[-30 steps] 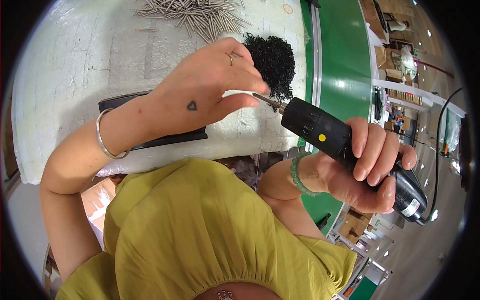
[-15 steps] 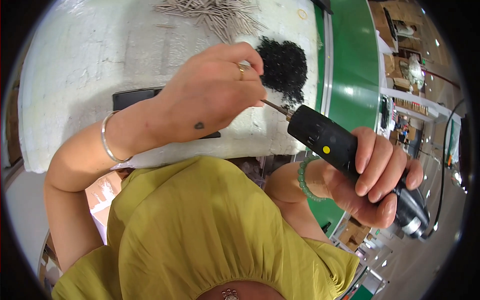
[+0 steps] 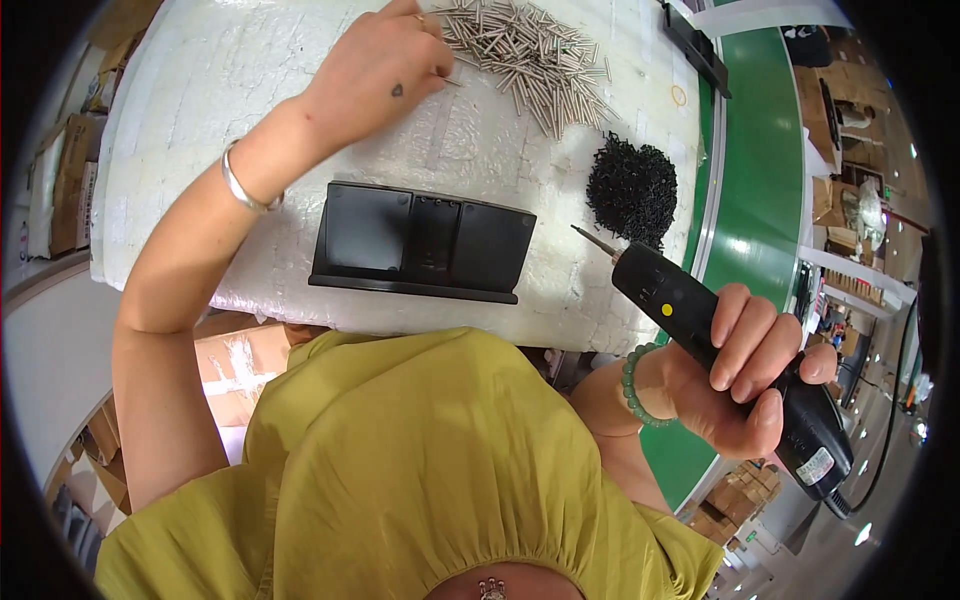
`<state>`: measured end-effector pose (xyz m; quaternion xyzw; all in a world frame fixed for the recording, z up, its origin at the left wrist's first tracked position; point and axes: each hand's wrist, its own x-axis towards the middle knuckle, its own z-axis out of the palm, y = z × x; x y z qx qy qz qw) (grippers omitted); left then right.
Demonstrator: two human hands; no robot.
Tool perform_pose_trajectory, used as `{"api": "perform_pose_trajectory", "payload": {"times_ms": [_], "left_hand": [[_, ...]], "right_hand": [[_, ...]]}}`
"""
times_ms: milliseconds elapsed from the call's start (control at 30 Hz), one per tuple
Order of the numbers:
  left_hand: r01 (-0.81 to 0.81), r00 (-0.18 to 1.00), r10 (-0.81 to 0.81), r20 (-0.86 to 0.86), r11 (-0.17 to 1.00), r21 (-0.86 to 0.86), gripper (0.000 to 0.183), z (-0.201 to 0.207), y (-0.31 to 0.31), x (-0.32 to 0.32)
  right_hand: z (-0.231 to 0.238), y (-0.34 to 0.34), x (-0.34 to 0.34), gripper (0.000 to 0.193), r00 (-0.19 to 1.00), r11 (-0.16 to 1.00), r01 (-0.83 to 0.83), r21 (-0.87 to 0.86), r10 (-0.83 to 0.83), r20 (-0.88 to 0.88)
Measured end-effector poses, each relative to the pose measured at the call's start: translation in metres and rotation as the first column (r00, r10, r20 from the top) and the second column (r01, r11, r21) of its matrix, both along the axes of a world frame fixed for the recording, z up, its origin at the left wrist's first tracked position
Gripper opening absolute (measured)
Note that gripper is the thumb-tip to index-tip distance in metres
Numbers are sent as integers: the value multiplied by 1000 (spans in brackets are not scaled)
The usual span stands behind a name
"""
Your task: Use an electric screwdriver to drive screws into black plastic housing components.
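In my right hand is a black electric screwdriver, its fingers wrapped round the body. The thin bit slants up and left, its tip free above the table. My left hand is at the left edge of a heap of slim silvery metal pins, fingers curled together. A thin sliver shows beside the fingertips; whether they grip it is hidden. Between the hands, near the table's front edge, lies a black plastic part with recessed sections and a long lip. Small black screws are piled beyond the bit.
A white, film-wrapped work surface carries these things. Along its right side runs a green surface with a metal rail. A black bar-shaped piece lies at the far right corner. From the screwdriver's rear a cord runs off to the right.
My left hand has moved from the bit up and left to the pins, uncovering the black part. The bit's tip is now free. The view has shifted slightly; my right hand keeps its hold.
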<state>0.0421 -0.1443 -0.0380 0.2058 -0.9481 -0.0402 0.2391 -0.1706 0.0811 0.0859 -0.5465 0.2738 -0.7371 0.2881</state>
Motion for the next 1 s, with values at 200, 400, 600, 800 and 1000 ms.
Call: {"api": "perform_pose_trajectory", "payload": {"times_ms": [200, 400, 600, 800, 1000], "left_hand": [[-50, 981, 70, -182, 993, 112, 10, 17, 39, 4], [-77, 958, 182, -219, 906, 416, 12, 42, 108, 30], [-90, 925, 250, -286, 876, 474, 14, 29, 124, 36], [-115, 921, 283, -268, 854, 508, 13, 32, 126, 37], [-126, 929, 288, -232, 836, 534, 12, 32, 125, 39]], "right_hand": [[-3, -7, 7, 30, 999, 999, -32, 9, 32, -4], [-11, -23, 36, 31, 992, 989, -130, 69, 129, 16], [-15, -40, 45, 36, 923, 919, -348, 182, 370, -102], [-23, -45, 51, 38, 914, 912, -371, 173, 392, -106], [-19, -46, 53, 36, 918, 917, -341, 205, 372, -139]]}}
